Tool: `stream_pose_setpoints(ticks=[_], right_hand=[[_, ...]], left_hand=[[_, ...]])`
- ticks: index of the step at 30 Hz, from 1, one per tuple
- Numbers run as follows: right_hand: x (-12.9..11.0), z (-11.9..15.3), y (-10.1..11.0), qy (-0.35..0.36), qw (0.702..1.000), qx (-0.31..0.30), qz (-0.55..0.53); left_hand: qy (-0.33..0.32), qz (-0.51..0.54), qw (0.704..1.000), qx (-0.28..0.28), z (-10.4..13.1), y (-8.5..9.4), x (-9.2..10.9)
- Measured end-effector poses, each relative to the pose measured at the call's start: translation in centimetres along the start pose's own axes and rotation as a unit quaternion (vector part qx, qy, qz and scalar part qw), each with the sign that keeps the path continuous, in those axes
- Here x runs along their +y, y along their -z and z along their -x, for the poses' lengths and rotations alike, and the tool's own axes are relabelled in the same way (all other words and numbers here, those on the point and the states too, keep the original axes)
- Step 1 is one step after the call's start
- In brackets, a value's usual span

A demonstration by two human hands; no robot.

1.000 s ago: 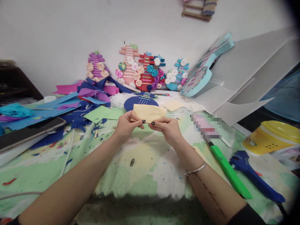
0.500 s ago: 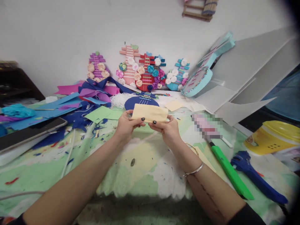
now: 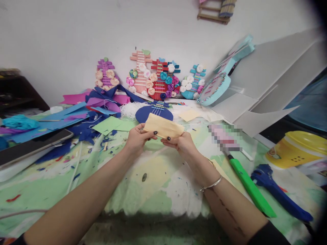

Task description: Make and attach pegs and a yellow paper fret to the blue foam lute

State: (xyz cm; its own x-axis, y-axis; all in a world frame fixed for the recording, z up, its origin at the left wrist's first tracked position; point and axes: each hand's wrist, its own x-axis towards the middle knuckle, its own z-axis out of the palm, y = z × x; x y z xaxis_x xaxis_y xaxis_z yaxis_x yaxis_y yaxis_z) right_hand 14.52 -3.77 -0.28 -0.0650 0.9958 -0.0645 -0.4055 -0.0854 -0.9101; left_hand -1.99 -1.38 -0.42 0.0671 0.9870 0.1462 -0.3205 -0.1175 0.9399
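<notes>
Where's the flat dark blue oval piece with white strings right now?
The dark blue oval piece lies mid-view in the head camera, beyond the pale yellow rectangular sheet held by the left hand and right hand, right of the tangled white string.

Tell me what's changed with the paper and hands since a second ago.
The yellow paper has tilted, its right end dipping. The left hand and right hand both keep hold of it, thumbs now slightly farther apart. The phone and yellow tub stayed put.
</notes>
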Motion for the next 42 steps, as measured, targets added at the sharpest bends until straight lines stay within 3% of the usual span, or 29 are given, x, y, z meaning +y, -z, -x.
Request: stream_pose_setpoints(ticks=[5, 11, 20, 23, 29, 35, 39, 42], right_hand=[[0.4, 0.2, -0.4, 0.015, 0.999, 0.025, -0.039], [0.6, 0.1, 0.1, 0.024, 0.999, 0.020, -0.042], [0.8, 0.1, -0.5, 0.042, 0.997, 0.041, -0.058], [0.7, 0.2, -0.4, 0.055, 0.997, 0.017, -0.046], [0.3, 0.2, -0.2, 0.015, 0.999, -0.019, -0.041], [-0.3, 0.2, 0.0, -0.015, 0.999, 0.015, -0.030], [-0.2, 0.1, 0.1, -0.006, 1.000, -0.002, -0.026], [-0.1, 0.0, 0.1, 0.000, 1.000, 0.019, 0.010]], left_hand=[[-0.010, -0.023, 1.000, 0.009, 0.2, -0.4, -0.3], [0.046, -0.032, 0.998, -0.007, 0.4, -0.1, -0.1], [0.037, -0.014, 0.999, 0.007, 0.5, -0.2, -0.2], [0.008, -0.028, 0.999, -0.016, 0.5, 0.1, -0.2], [-0.013, -0.042, 0.999, -0.022, 0.3, 0.4, 0.2], [-0.041, -0.071, 0.996, 0.033, -0.2, 1.2, 0.7], [-0.025, -0.092, 0.995, 0.043, -0.3, 1.4, 1.1], [-0.025, -0.120, 0.991, 0.057, 0.0, 1.2, 1.4]])
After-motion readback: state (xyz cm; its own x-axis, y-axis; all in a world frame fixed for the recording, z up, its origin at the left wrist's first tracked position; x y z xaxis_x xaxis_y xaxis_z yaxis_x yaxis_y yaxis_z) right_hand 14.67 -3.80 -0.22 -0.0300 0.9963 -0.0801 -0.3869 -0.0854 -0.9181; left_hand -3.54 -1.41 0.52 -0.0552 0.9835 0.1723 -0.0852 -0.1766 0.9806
